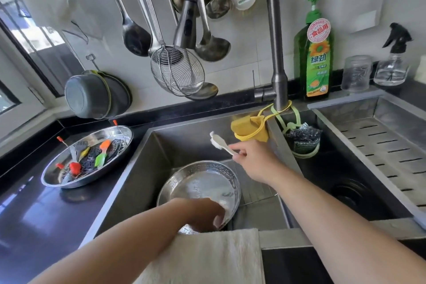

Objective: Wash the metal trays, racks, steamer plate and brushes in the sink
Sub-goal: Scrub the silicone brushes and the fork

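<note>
A round metal tray (196,182), soapy and wet, leans tilted in the left sink basin (159,145). My left hand (205,213) grips its near rim from below. Above the basin, my right hand (253,159) pinches the handle of a white brush (219,142), bristle head up and to the left, clear of the tray. On the black counter to the left stands a second metal tray (57,180). It holds a perforated steamer plate (115,146), wire racks and several brushes with orange, green and red handles (102,154).
The tap (274,30) arches over the basin with hanging ladles and a wire skimmer (177,71) behind it. Yellow sponge holder (250,129) and scourer (302,138) hang at the divider. Dish soap bottle (317,53), jar, spray bottle at back right. A cloth (207,258) drapes the sink front.
</note>
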Demonstrator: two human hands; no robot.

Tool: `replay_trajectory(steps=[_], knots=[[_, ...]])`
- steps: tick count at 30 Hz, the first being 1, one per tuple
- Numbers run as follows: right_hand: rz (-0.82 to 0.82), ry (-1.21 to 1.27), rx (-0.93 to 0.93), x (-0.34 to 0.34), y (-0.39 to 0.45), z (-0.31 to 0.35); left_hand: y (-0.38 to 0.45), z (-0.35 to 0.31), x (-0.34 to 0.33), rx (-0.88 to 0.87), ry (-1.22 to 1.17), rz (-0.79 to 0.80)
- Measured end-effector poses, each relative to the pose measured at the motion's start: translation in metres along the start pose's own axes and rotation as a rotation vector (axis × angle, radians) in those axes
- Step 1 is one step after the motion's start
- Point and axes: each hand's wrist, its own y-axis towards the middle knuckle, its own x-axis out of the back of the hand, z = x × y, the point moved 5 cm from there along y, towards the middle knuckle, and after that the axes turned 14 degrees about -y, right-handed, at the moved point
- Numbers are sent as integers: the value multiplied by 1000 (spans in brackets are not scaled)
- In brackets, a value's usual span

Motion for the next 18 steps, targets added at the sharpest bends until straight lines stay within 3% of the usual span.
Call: replay_trajectory(steps=[7, 13, 18], knots=[[71, -69, 34, -8, -5, 35, -74, 46, 42, 102, -158, -356], [126, -42, 134, -21, 22, 142, -186, 120, 68, 191, -506, -802], [100, -34, 159, -29, 57, 208, -213, 214, 93, 380, -607, -994]])
